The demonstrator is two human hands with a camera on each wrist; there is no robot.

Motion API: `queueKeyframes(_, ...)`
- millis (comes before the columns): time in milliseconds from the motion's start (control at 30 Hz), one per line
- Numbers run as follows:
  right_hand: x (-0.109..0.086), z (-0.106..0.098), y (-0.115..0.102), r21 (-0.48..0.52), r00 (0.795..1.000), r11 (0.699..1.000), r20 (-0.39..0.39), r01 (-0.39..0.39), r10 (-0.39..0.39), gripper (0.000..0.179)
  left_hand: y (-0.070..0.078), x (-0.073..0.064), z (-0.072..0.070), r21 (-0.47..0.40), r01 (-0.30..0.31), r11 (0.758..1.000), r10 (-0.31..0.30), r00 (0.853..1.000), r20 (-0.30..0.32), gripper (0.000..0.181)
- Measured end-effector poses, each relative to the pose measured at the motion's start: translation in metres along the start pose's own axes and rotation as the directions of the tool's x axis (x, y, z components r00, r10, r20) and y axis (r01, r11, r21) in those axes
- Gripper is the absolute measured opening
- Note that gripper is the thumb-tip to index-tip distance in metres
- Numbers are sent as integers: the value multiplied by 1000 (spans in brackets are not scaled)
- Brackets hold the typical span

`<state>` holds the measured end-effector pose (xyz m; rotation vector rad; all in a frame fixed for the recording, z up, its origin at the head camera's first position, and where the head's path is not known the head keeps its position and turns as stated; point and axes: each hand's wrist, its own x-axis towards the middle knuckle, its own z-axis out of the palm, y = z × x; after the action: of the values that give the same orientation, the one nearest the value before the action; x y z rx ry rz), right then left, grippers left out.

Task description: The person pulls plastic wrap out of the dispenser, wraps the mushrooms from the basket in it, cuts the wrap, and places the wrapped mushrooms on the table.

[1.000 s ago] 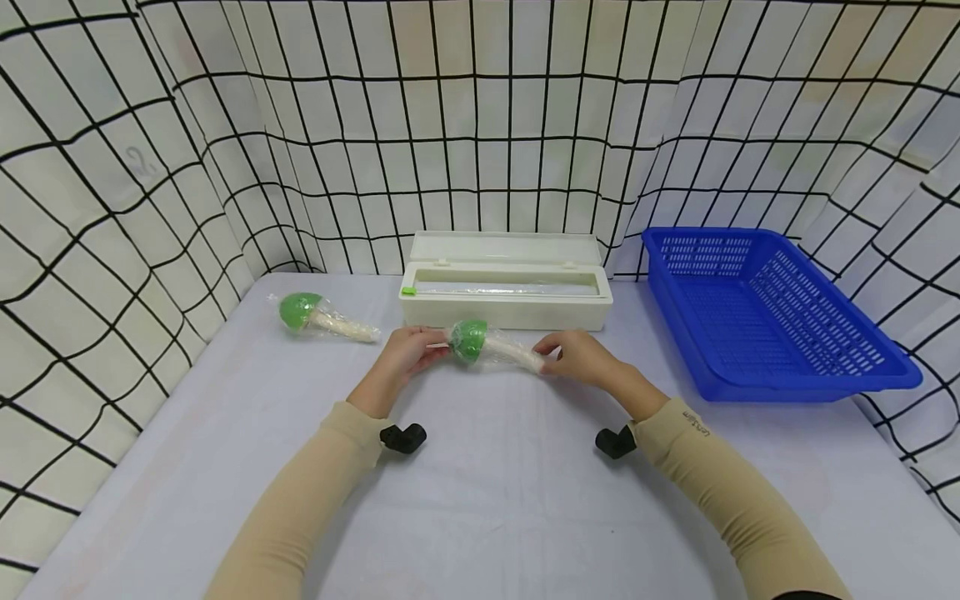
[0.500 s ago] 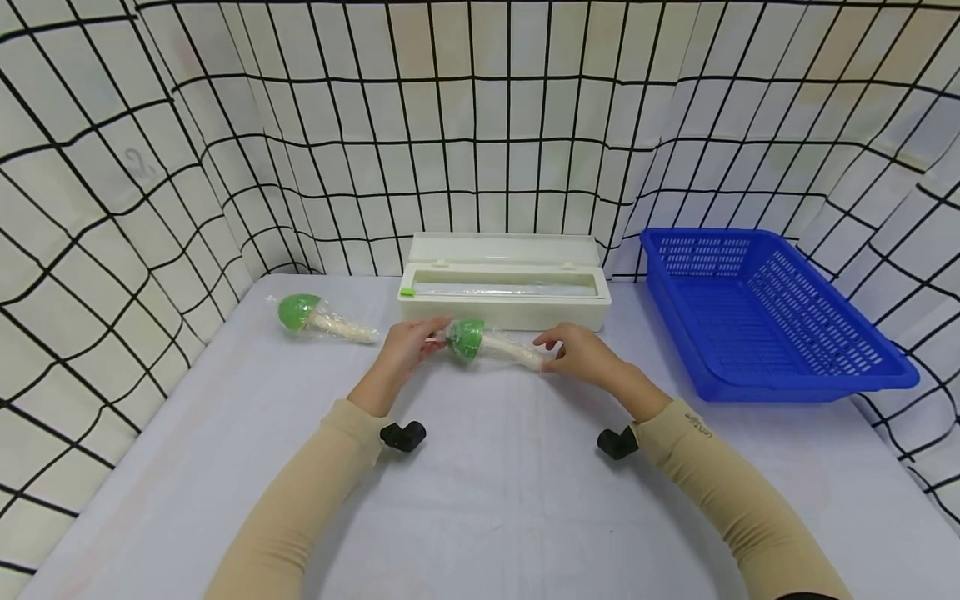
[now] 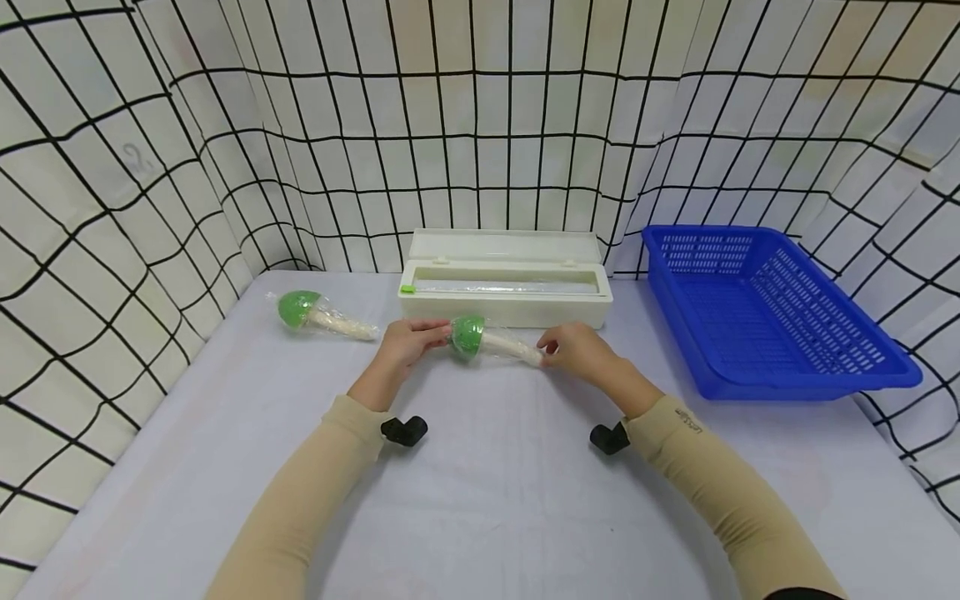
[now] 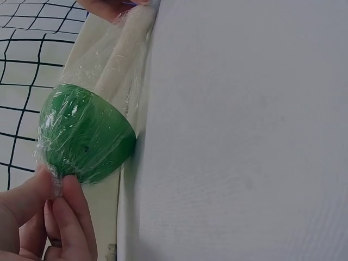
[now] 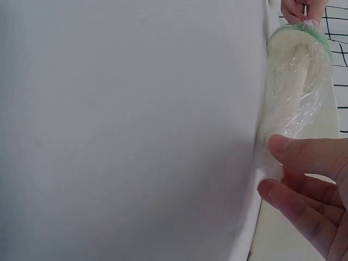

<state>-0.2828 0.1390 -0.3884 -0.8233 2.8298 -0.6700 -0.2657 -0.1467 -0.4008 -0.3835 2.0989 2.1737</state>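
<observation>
A mushroom with a green cap and pale stem, wrapped in cling film, lies across the middle in front of the dispenser box. At its cap end my left hand pinches a twisted tail of film between thumb and fingers. My right hand is at the stem end, where thumb and fingertips pinch the loose film. A second wrapped mushroom, also green-capped, rests on the table to the left, apart from both hands.
Behind the hands stands a white cling film dispenser, lid raised, with a film roll and a green slider. A blue plastic basket sits at the right. Black mesh over white sheeting encloses the white-covered table.
My left fingers have shifted and turned around the twisted film at the cap end. The mushroom and my right hand have barely moved.
</observation>
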Motion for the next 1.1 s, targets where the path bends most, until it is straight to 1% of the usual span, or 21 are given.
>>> queueKeyframes(100, 1, 0, 0, -4, 1000, 1000, 3, -3, 3, 25, 0, 1, 1, -18, -14, 1000, 14, 1000, -1, 32)
queueKeyframes(300, 1, 1, -1, -3, 1000, 1000, -1, -6, 6, 26, 1, -1, 1, -27, -48, 999, 48, 999, 7, 35)
queueKeyframes(400, 0, 0, -1, 11, 1000, 1000, -5, -4, 4, 25, 2, -2, 1, -10, -37, 999, 37, 999, -1, 36)
queueKeyframes(433, -1, -1, 0, 19, 1000, 1000, -9, -2, 3, 25, 3, -3, 1, 9, -30, 1000, 30, 1000, -4, 36)
queueKeyframes(533, -2, -1, 3, 25, 1000, 1000, -24, 4, -3, 22, 5, -5, 2, 48, -1, 999, 1, 1000, -8, 37)
queueKeyframes(633, -2, -1, 6, 34, 999, 999, -33, -2, 3, 20, 8, -6, 4, 62, 32, 998, -31, 999, -8, 38)
queueKeyframes(733, -2, -2, 7, 53, 999, 998, -23, -26, 27, 26, 8, -5, 5, 35, 49, 998, -50, 999, 10, 41)
queueKeyframes(833, -2, -2, 7, 71, 999, 997, -6, -35, 35, 31, 6, -4, 4, 11, 49, 999, -49, 999, 22, 44)
queueKeyframes(900, -3, -1, 7, 63, 1000, 998, -4, -27, 27, 34, 6, -3, 3, 2, 46, 999, -46, 999, 17, 45)
queueKeyframes(1000, -3, 0, 6, 15, 1000, 1000, -7, -4, 4, 36, 5, -3, 2, 3, 39, 999, -39, 999, -2, 40)
queueKeyframes(1100, -4, 3, 4, -20, 1000, 1000, -18, 0, -1, 34, 5, -4, 2, 10, 40, 999, -40, 999, -11, 37)
